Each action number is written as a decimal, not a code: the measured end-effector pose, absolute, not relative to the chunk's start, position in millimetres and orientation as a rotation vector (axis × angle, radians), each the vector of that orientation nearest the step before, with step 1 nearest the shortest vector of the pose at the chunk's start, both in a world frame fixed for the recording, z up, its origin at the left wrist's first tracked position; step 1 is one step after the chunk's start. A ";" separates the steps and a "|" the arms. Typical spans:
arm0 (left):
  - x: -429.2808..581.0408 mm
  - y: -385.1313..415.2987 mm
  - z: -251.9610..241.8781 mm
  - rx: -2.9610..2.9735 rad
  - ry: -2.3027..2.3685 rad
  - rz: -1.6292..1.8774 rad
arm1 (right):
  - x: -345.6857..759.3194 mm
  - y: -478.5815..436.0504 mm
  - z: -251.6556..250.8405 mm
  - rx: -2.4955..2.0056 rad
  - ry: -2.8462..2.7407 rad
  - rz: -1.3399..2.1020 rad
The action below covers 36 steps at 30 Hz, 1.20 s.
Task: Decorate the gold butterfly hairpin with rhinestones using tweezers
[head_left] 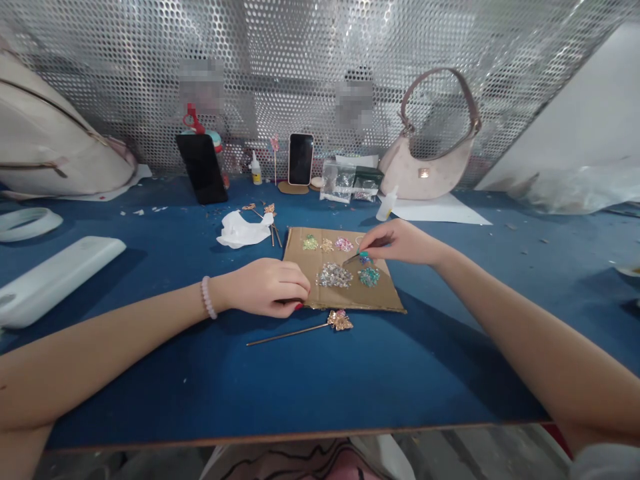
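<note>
A piece of cardboard (pixel 370 299) lies on the blue table, bearing small heaps of rhinestones. My left hand (pixel 267 287) is closed over its near left corner, fingers curled and thumb at the edge. In my right hand (pixel 395 241) is a pair of tweezers (pixel 353 258), pinched between the fingers, their tips at the silver rhinestones (pixel 334 275). Whether the tips hold a stone is too small to tell. Teal rhinestones (pixel 369 277) lie to the right, green ones (pixel 310 242) and pink ones (pixel 345 245) behind. A hair stick with a gold flower (pixel 340 321) lies in front of the cardboard.
Behind the cardboard lie white paper (pixel 243 230) and more hair sticks (pixel 274 227). Farther back stand phones (pixel 301 159), a glue bottle (pixel 256 169) and a handbag (pixel 430 170). Another small bottle (pixel 387 205) leans nearby. A white power bank-like block (pixel 60 280) lies left.
</note>
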<state>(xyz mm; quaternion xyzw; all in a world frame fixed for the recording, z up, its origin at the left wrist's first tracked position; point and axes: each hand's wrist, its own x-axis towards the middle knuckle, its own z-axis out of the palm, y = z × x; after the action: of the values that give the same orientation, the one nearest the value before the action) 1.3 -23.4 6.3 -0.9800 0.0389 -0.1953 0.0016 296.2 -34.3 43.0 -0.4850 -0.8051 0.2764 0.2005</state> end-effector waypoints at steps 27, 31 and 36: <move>1.3 -22.2 6.4 -3.077 0.129 -0.609 | 286.4 -39.7 45.8 -1.309 -2.317 0.764; 1.9 -22.4 5.4 -3.072 0.134 -0.621 | 288.1 -40.0 47.8 -1.285 -2.350 0.792; 2.4 -22.3 5.1 -3.071 0.133 -0.616 | 285.6 -41.9 48.4 -1.280 -2.388 0.820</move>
<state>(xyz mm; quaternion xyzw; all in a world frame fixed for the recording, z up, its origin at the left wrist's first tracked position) 2.4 -22.3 5.1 -0.9796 0.0424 -0.1965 0.0032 285.6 -41.9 48.4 -0.4466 -0.8335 0.2861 0.1548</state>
